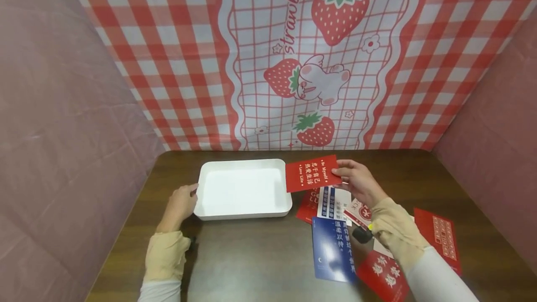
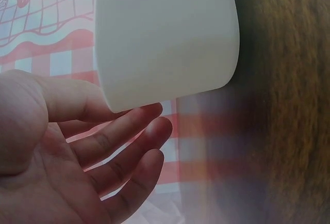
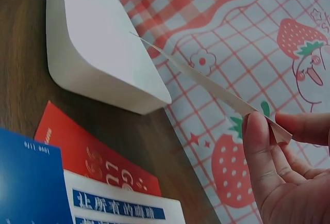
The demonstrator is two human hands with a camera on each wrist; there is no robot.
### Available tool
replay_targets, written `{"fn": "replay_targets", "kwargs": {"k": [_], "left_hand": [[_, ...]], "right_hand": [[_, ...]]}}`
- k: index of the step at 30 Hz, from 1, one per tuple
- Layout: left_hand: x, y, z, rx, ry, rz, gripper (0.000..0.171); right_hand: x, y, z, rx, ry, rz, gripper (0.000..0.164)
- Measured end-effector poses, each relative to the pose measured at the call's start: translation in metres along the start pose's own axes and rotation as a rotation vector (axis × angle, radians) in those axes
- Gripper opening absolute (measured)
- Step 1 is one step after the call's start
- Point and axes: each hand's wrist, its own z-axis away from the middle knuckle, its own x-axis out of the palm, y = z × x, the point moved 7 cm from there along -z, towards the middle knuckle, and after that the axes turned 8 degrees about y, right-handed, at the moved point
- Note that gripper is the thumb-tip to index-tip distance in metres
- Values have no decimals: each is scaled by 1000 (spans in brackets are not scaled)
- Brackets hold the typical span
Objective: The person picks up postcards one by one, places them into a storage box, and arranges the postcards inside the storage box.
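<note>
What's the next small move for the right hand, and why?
Probably carry the red card a little left, over the tray: the right hand pinches one end, and in the head view only the other end overlaps the tray's right rim.

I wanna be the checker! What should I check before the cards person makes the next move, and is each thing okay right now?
1. Right fingers holding the red "Be Myself" card: ok, they pinch it at its right end.
2. White tray right way up: ok, its open side faces up.
3. Red card over the tray's middle: not ok, most of it is right of the tray.
4. Left fingers gripping the tray firmly: cannot tell, they're at its left end.
5. Loose cards apart: not ok, the blue card overlaps the white card.
</note>
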Motion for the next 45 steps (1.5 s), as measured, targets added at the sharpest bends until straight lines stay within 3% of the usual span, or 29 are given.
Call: {"fn": "replay_targets", "kwargs": {"k": [6, 26, 45], "left_hand": [[0, -2, 2, -12, 2, -1, 45], [-1, -6, 5, -17, 11, -12, 45], [-2, 3, 1, -5, 39, -6, 44]], "right_hand": [[14, 5, 0, 16, -5, -32, 48], [72, 21, -7, 50, -59, -71, 51], [112, 42, -13, 58, -52, -92, 39]]}}
